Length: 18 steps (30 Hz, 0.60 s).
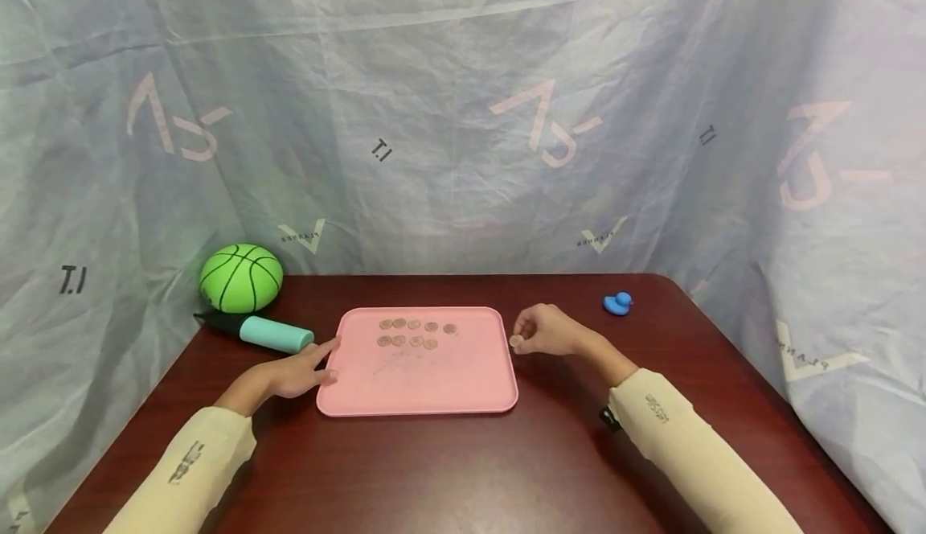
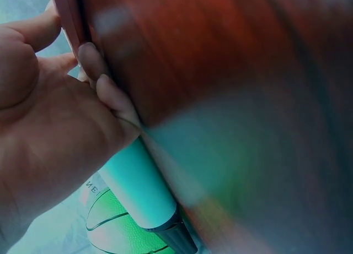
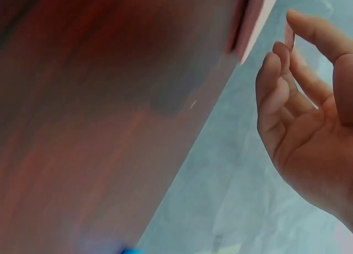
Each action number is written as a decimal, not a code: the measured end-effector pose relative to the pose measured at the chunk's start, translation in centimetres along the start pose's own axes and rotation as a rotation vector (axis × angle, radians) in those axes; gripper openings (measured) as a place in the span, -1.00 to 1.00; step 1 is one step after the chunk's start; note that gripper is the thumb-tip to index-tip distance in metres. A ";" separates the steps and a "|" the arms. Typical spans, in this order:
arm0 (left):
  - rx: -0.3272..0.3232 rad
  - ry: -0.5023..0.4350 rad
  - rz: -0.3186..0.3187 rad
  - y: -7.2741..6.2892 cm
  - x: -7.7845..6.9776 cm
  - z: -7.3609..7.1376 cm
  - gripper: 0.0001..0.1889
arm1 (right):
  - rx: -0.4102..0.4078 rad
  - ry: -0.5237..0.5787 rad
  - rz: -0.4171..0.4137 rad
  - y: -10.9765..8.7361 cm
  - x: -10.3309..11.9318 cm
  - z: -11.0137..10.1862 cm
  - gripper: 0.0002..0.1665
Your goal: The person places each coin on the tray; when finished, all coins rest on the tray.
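A pink tray lies on the table, with several round coins set out in two rows in its upper half. Beyond its right rim, my right hand pinches a single coin between thumb and finger. That coin shows edge-on in the right wrist view, where the other fingers of the right hand are bent. At the opposite side, my left hand touches the tray's left rim with thumb and forefinger spread apart. Its remaining fingers hang loosely below the rim in the left wrist view.
A green ball stands at the table's back left corner. In front of it lies a turquoise cylinder with a black end, close to my left hand. A blue toy duck sits at the back right. Printed cloth hangs around the table.
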<state>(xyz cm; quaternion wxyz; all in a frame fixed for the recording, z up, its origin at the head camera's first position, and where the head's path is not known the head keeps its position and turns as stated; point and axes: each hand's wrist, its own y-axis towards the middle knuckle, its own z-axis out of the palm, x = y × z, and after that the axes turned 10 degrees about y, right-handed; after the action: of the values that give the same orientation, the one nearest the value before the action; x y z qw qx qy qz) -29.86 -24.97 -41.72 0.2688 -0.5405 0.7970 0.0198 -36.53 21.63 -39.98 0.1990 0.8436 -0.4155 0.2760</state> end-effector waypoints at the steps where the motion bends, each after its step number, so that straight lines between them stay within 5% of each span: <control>1: -0.002 0.000 -0.001 0.0 0.0 0.0 -0.21 | -0.008 0.004 -0.003 0.6 0.5 0.4 -0.84; 9: 0.004 0.013 0.021 0.2 -0.3 0.3 -0.22 | -0.019 -0.034 0.004 4.7 2.3 3.8 -0.88; 18: -0.004 -0.024 0.026 0.9 -0.9 0.8 -0.24 | 0.091 -0.124 0.117 7.3 3.8 6.0 -0.86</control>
<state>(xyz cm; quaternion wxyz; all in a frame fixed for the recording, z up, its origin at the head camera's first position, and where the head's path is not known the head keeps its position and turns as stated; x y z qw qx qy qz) -30.06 -23.59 -42.22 0.2770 -0.5302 0.8007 0.0313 -38.79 11.82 -41.41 0.1180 0.8414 -0.4628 0.2530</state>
